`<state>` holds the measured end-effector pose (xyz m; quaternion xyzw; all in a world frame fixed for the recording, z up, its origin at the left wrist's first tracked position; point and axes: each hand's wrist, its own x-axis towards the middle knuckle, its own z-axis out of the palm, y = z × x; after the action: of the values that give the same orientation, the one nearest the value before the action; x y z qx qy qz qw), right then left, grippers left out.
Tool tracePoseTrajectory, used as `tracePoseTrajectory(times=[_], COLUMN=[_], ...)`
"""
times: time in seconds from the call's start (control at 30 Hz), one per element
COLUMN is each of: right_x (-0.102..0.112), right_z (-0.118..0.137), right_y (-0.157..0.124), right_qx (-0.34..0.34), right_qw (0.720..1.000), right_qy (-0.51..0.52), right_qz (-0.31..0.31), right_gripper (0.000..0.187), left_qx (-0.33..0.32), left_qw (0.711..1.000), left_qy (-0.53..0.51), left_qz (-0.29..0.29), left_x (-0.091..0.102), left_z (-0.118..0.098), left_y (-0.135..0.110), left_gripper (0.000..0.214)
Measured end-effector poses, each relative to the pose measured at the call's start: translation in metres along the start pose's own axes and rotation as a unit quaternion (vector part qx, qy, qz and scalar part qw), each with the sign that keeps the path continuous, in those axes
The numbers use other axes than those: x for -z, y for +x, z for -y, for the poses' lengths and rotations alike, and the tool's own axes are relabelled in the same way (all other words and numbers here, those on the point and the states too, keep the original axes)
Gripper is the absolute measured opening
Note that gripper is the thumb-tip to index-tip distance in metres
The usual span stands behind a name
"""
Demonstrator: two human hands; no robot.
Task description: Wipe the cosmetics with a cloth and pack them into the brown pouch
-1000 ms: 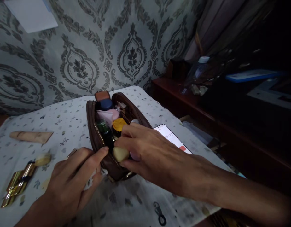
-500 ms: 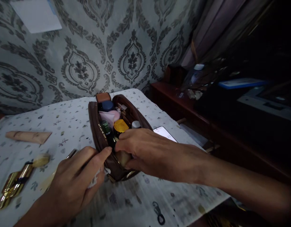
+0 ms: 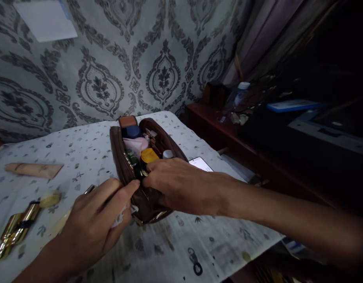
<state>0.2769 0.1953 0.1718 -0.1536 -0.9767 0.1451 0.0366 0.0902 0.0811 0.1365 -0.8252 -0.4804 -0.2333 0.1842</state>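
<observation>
A brown zip-up toiletry bag point(image 3: 118, 157) lies open on the cloth-covered table, packed with bottles and tubes. Inside it I see a yellow-lidded jar point(image 3: 149, 155), a green bottle point(image 3: 131, 157), a pale pink tube point(image 3: 133, 145), a dark blue cap point(image 3: 133, 131) and a grey-white cap point(image 3: 167, 154). My left hand point(image 3: 95, 214) is closed on the near left edge of the bag, with a crumpled white tissue point(image 3: 121, 217) under its fingers. My right hand point(image 3: 181, 186) reaches down into the near end with curled fingers. Its fingertips, and whatever they hold, are hidden.
Left on the table lie a beige tube point(image 3: 34, 169), shiny gold cosmetic containers point(image 3: 19, 228) and a pale yellow rounded item point(image 3: 50, 199). A lit phone point(image 3: 201, 164) rests behind my right wrist. A dark red desk point(image 3: 216, 124) with a clear bottle point(image 3: 242, 94) stands at the right.
My right hand has shifted slightly left and up over the bag. A pale beige thing seen beneath it is now out of sight. The left hand stays on the bag's edge.
</observation>
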Motion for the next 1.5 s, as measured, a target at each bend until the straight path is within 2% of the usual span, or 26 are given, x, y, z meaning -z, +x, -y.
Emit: tracePoseTrajectory(times=[0.1, 0.3, 0.43, 0.57, 0.67, 0.73, 0.77, 0.83, 0.9, 0.97, 1.07, 1.13, 1.17, 1.23, 1.33, 1.4, 1.43, 1.5], right_x=[-0.002, -0.005, 0.007, 0.021, 0.021, 0.012, 0.005, -0.012, -0.034, -0.057, -0.086, -0.100, -0.106, -0.113, -0.119, -0.124, -0.127, -0.137], right_z=[0.000, -0.002, -0.004, 0.001, 0.010, 0.019, 0.023, 0.032, 0.040, 0.046, 0.055, 0.061, 0.064, 0.071, 0.085, 0.096, 0.102, 0.111], right_y=[0.002, 0.002, -0.007, -0.022, -0.038, -0.049, -0.054, -0.064, -0.069, -0.067, -0.051, -0.035, -0.026, -0.006, 0.025, 0.045, 0.055, 0.071], right_qx=[0.012, 0.003, -0.025, -0.071, -0.091, -0.077, -0.061, -0.024, 0.006, 0.013, 0.024, 0.032, 0.040, 0.058, 0.055, 0.033, 0.026, 0.019], right_qw=[1.000, 1.000, 0.994, 0.965, 0.929, 0.916, 0.918, 0.932, 0.951, 0.954, 0.950, 0.947, 0.945, 0.941, 0.938, 0.929, 0.918, 0.890], right_qy=[-0.005, 0.003, 0.063, 0.141, 0.201, 0.242, 0.262, 0.296, 0.300, 0.299, 0.303, 0.311, 0.318, 0.331, 0.341, 0.370, 0.395, 0.454], right_qz=[0.002, -0.019, -0.089, -0.210, -0.298, -0.310, -0.292, -0.208, -0.079, 0.011, 0.070, 0.068, 0.059, 0.028, -0.005, -0.011, 0.002, 0.012], right_gripper=[0.018, 0.012, 0.010, 0.017, 0.017, 0.016, 0.016, 0.019, 0.028, 0.031, 0.033, 0.032, 0.031, 0.030, 0.029, 0.026, 0.025, 0.021], left_qx=[-0.005, 0.005, 0.030, 0.096, 0.184, 0.257, 0.293, 0.368, 0.448, 0.520, 0.602, 0.629, 0.631, 0.611, 0.520, 0.446, 0.414, 0.364], left_qw=[1.000, 1.000, 0.998, 0.990, 0.979, 0.963, 0.953, 0.927, 0.891, 0.849, 0.786, 0.754, 0.751, 0.772, 0.850, 0.894, 0.906, 0.906], left_qy=[-0.004, -0.014, -0.052, -0.099, -0.083, -0.076, -0.075, -0.071, -0.069, -0.088, -0.116, -0.132, -0.126, -0.083, -0.006, 0.033, 0.054, 0.103], left_qz=[-0.003, -0.005, 0.016, 0.020, -0.002, -0.002, 0.006, 0.025, 0.024, -0.006, -0.083, -0.135, -0.152, -0.154, -0.084, 0.014, 0.074, 0.189], left_x=[0.002, 0.001, -0.002, 0.003, 0.009, 0.013, 0.015, 0.019, 0.026, 0.036, 0.055, 0.066, 0.069, 0.070, 0.057, 0.042, 0.034, 0.020], left_z=[-0.001, -0.001, 0.002, 0.009, 0.020, 0.030, 0.036, 0.045, 0.055, 0.065, 0.083, 0.096, 0.102, 0.112, 0.118, 0.118, 0.117, 0.114], left_y=[0.003, 0.001, -0.007, -0.020, -0.039, -0.057, -0.068, -0.092, -0.116, -0.137, -0.161, -0.172, -0.176, -0.180, -0.175, -0.167, -0.162, -0.154], left_gripper=[0.027, 0.027, 0.037, 0.045, 0.034, 0.030, 0.031, 0.037, 0.045, 0.050, 0.052, 0.054, 0.054, 0.052, 0.048, 0.044, 0.042, 0.038])
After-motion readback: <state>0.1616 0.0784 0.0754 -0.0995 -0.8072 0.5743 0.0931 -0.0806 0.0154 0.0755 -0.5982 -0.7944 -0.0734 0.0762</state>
